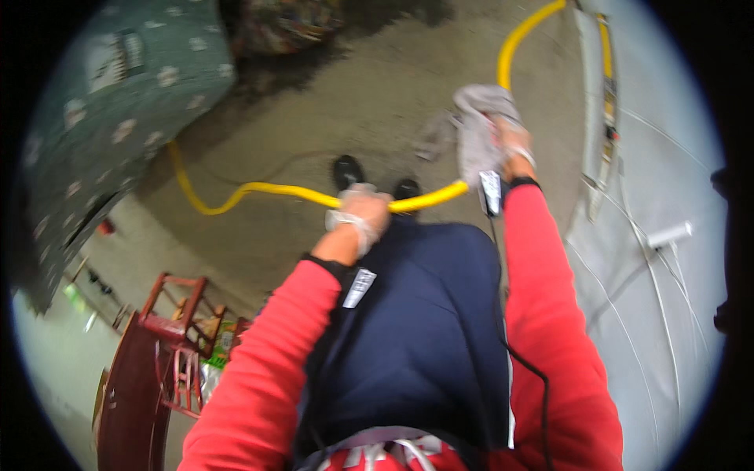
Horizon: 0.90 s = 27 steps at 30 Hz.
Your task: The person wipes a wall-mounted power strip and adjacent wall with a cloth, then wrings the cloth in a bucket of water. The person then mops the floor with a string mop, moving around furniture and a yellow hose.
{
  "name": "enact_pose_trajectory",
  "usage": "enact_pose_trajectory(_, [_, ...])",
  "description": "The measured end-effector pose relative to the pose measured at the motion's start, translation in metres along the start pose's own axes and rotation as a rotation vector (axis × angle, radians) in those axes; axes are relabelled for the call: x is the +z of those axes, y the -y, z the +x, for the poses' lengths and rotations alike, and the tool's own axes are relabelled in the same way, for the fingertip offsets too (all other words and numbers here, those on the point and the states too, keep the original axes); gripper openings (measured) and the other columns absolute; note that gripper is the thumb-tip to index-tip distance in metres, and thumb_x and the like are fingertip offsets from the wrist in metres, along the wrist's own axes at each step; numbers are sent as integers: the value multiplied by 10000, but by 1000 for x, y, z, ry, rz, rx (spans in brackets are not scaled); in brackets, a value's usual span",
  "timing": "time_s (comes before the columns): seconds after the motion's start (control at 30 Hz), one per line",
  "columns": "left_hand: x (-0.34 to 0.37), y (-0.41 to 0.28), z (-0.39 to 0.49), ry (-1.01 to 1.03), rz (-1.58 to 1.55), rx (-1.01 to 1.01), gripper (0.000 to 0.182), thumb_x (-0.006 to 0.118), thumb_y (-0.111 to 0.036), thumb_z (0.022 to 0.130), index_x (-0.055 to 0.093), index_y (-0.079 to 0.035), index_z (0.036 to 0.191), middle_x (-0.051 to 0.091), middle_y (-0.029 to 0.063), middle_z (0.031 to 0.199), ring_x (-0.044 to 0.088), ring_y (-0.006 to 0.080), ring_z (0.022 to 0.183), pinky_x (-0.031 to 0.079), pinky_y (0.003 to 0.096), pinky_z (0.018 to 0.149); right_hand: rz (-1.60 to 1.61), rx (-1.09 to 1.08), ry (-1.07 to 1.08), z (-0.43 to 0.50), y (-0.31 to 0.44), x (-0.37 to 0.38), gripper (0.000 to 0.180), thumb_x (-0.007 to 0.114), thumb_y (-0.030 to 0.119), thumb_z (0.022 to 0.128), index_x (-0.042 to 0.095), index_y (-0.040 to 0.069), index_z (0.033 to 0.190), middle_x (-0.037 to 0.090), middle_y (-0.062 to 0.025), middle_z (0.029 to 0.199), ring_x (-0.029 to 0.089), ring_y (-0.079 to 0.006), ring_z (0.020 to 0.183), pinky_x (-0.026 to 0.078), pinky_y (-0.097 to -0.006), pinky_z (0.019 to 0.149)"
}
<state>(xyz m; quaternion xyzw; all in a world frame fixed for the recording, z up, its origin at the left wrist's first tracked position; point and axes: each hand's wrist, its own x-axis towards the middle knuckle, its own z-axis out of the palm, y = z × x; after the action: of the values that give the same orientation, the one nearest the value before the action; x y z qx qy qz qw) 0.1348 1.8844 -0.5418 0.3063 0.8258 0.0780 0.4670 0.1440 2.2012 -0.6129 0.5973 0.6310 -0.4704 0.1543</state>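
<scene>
A yellow hose (277, 189) runs across in front of me, sagging at the left and curving up out of view at the top right. My left hand (362, 207), in a clear thin glove, is closed around it before my knees. Farther along, at the right, a greyish cloth (478, 126) is wrapped over the hose with my gloved right hand (511, 140) gripping it. The cloth hides the hose there, and one loose end of it hangs to the left. Each wrist has a black band and a tag with a printed code.
A green patterned cloth cover (171, 76) drapes over something at the upper left. Red wooden stools (177, 306) stand beside a dark red panel (126, 400) at lower left. A pale wall (636, 282) with white cables rises at the right. Concrete floor (330, 106) shows a dark patch.
</scene>
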Motion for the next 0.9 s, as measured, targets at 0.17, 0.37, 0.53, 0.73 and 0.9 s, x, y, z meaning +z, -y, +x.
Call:
enact_pose_trajectory(0.17, [-7,-4,-4,35,55,8,213,527,-160,837,684,-87,959,672,170,896,621,346,946,499,435,813,292,31,-170,-88,-42,42,287,744,287,760,673,9,756,611,-37,682,519,-115,544,413,-277,497])
enact_pose_trajectory(0.37, [-21,30,-12,50,66,161,354,684,-285,670,656,-30,914,669,166,925,627,326,957,328,493,1052,827,191,-223,-162,-53,115,256,757,232,771,671,-2,829,609,-35,728,524,-99,566,418,-249,509])
enact_pose_trajectory(0.53, [-50,185,-57,-50,172,49,1127,830,-341,524,246,3,1425,479,237,1275,431,368,1226,259,455,1100,874,211,-369,-178,-58,165,231,764,217,759,658,20,816,599,-23,712,524,-94,575,413,-258,508])
enact_pose_trajectory(0.73, [-43,382,-106,356,164,-244,1134,831,-357,592,176,-46,1463,376,248,1414,322,367,1342,265,408,1102,929,212,-469,-216,-43,291,286,754,234,770,646,-31,777,595,-43,683,516,-121,536,416,-279,490])
enact_pose_trajectory(0.9, [16,473,-118,474,-7,-249,789,761,-276,748,349,-52,1382,441,167,1390,451,283,1244,374,361,1022,986,207,-535,-219,-51,335,297,742,243,773,650,-39,789,624,-82,714,556,-151,567,446,-298,521])
